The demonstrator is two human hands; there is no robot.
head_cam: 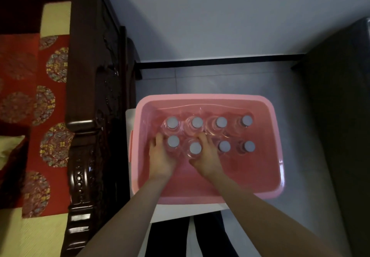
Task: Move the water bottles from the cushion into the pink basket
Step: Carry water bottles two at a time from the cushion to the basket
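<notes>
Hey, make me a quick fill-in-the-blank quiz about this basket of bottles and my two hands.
1. The pink basket holds ____ upright water bottles.
2. They stand in two rows of ____.
3. The left hand grips the front-row bottle nearest the basket's ____ wall.
4. The right hand grips the neighbouring bottle, ____ from the left in that row.

Missing words: eight; four; left; second.

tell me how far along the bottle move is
Done: eight capped water bottles stand upright in the pink basket, two rows of four. In hand: the left hand grips the front-left bottle and the right hand grips the second front bottle, both down inside the basket. Left: probably just letting go; the visible part of the red cushion shows no bottles, though not all of it is in view.
</notes>
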